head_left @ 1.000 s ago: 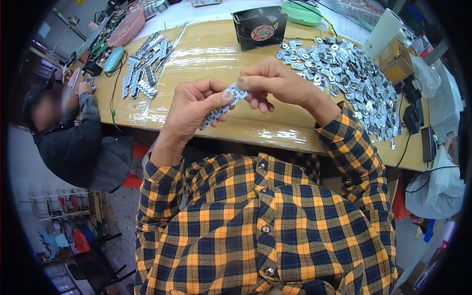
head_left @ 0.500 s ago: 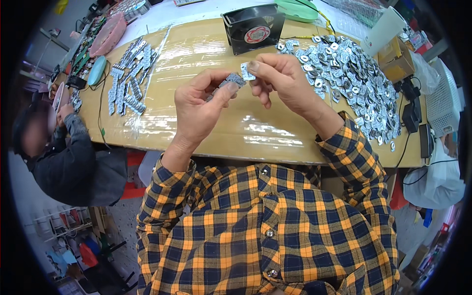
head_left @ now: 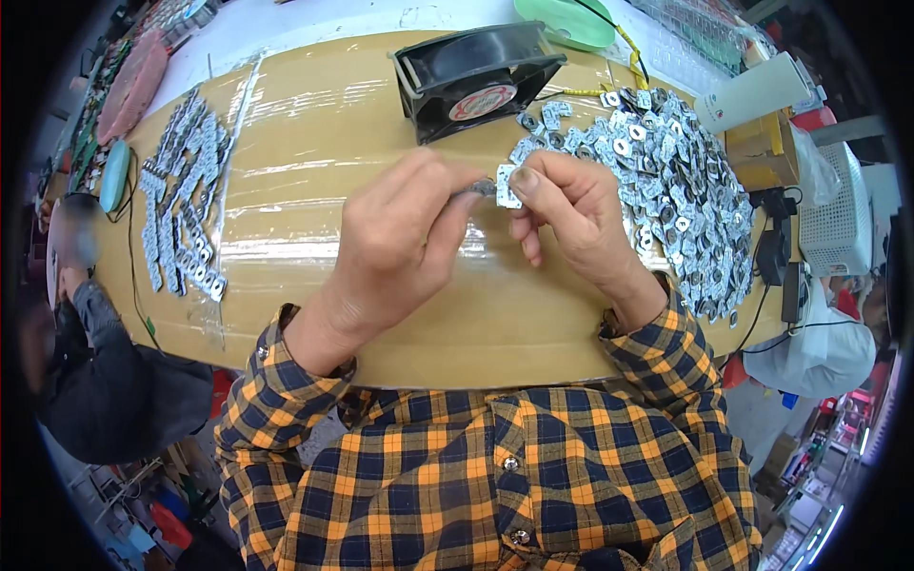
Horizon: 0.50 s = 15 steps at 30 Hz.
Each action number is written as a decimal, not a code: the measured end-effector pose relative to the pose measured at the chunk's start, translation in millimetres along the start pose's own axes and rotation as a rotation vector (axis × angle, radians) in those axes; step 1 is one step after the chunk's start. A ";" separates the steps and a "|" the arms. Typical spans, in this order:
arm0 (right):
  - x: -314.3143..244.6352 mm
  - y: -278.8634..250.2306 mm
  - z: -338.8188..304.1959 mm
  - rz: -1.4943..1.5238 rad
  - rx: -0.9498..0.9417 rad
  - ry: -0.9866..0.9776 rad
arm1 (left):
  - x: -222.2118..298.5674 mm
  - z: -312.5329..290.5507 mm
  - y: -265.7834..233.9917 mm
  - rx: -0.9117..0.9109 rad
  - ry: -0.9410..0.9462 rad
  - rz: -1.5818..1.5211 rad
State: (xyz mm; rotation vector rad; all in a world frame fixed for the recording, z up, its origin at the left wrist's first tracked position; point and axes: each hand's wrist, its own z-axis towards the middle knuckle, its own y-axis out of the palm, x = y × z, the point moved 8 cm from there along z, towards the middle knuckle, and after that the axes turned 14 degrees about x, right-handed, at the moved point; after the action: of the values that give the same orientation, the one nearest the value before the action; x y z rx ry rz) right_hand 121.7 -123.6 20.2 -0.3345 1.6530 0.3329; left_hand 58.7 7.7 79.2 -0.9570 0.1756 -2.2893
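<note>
1. Left hand (head_left: 400,228) pinches grey parts (head_left: 485,187), count hidden.
2. Right hand (head_left: 569,205) pinches one plate (head_left: 507,187), at three o'clock of those parts.
3. From the hands: one fan (head_left: 476,81) at twelve o'clock.
4. One heap (head_left: 685,190) at three, one group of strips (head_left: 190,186) at nine.

Brown table (head_left: 295,319) with glare streaks; white surface (head_left: 324,24) beyond it. Gray floor (head_left: 760,411) below; 2 bright strips (head_left: 826,539) glow at lower right.
</note>
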 end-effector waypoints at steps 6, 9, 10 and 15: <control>11.8 -0.9 5.7 -0.091 -0.003 0.088 | -18.5 -11.1 9.3 0.045 -0.077 -0.040; 15.9 -2.1 8.2 -0.109 -0.006 0.111 | -26.4 -13.7 11.6 0.042 -0.125 -0.071; 18.0 -3.2 8.5 -0.112 -0.015 0.142 | -26.8 -13.7 10.9 0.042 -0.132 -0.070; 26.3 -2.9 9.8 -0.137 -0.024 0.190 | -37.4 -18.6 14.3 -0.010 -0.165 -0.072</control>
State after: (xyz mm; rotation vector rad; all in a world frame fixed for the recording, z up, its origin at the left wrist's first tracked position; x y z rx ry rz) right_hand 129.1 -122.9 -7.0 -0.5074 1.8021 0.2233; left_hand 73.2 17.1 38.4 -1.1688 0.0831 -2.2633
